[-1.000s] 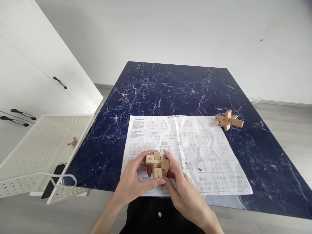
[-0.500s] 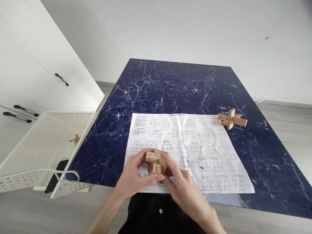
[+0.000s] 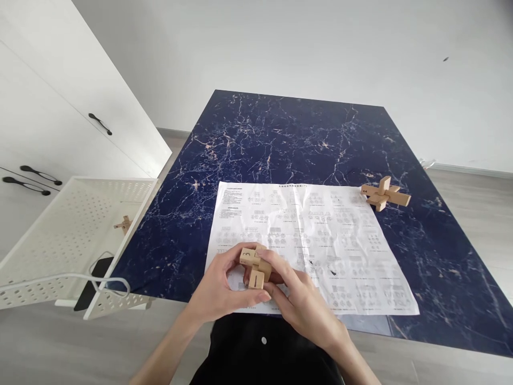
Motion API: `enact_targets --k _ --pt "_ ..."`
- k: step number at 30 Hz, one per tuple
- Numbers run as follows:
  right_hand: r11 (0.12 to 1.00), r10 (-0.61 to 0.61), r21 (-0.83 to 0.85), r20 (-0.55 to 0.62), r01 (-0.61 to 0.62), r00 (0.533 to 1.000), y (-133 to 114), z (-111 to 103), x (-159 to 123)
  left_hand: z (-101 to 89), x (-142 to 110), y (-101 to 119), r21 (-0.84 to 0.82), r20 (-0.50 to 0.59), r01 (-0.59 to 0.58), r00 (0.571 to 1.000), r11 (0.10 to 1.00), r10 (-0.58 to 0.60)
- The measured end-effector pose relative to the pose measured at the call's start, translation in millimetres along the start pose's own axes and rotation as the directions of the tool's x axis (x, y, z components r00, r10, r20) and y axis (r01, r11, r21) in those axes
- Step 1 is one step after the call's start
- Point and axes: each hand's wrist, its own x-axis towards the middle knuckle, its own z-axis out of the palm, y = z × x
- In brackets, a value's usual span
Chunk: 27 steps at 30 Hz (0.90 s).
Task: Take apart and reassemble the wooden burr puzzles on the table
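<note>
- Block cluster [image 3: 255, 269] of pale wood is held between two bare hands above the near edge of the printed sheet [image 3: 352, 278]; whether the paper is touched by it cannot be told.
- By the left hand [image 3: 214, 286], the cluster is gripped from its left side, with the fingers curled behind and the thumb laid along below it.
- By the right hand [image 3: 302, 299], it is gripped from the right, with the index finger bent over its top and the thumb set low, close to the left thumb's tip.
- A dark "3" is printed on the left block, and a single dark stroke is borne by the block nearest the body.
- The sheet is creased, covered with small diagrams and spread on the dark blue, white-veined table [image 3: 300, 139].
- At the sheet's far right corner, a wooden cross [image 3: 385, 194] is laid, its left arm overlapping the paper.
- Beside the table on the left, a small wooden cross [image 3: 123, 225] is contained in the white perforated basket [image 3: 52, 235].
- Dark handles [image 3: 100, 124] are mounted on the white cabinet [image 3: 76, 85].
</note>
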Motion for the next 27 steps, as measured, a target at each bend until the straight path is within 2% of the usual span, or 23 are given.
enact_targets --k 5,9,11,13,16,19,21,24,27 --pt "0.999 0.035 -0.016 -0.021 -0.036 0.999 -2 0 -2 -0.5 1 -2 -0.010 -0.001 -0.051 0.999 0.999 0.051" --pt "0.986 0.151 0.079 -0.077 -0.145 0.985 -3 6 -5 5.2 0 0 0.133 -0.027 -0.060 0.998 0.989 0.064" --pt "0.960 0.244 0.162 -0.095 -0.227 0.965 -4 7 -6 7.5 -1 3 0.239 -0.043 -0.089 0.994 0.967 0.102" --pt "0.919 0.294 0.291 -0.064 -0.264 0.954 -4 4 -8 7.8 -1 7 0.319 -0.042 -0.143 0.985 0.937 0.165" --pt "0.803 0.220 0.558 0.049 -0.210 0.974 -3 -9 -11 5.5 1 14 0.379 -0.028 -0.192 0.975 0.905 0.219" --pt "0.643 0.124 0.749 0.106 -0.161 0.987 -1 -25 -12 4.7 7 20 0.436 0.013 -0.214 0.973 0.874 0.232" --pt "0.582 0.175 0.793 0.093 -0.179 0.980 -2 -30 -11 6.6 15 23 0.504 0.049 -0.252 0.963 0.826 0.264" --pt "0.584 0.316 0.780 0.035 -0.224 0.948 -4 -33 -8 11.5 31 25 0.600 0.120 -0.338 0.934 0.725 0.336" --pt "0.616 0.346 0.754 0.003 -0.229 0.938 -4 -37 -6 15.3 48 26 0.592 0.221 -0.413 0.909 0.692 0.353"
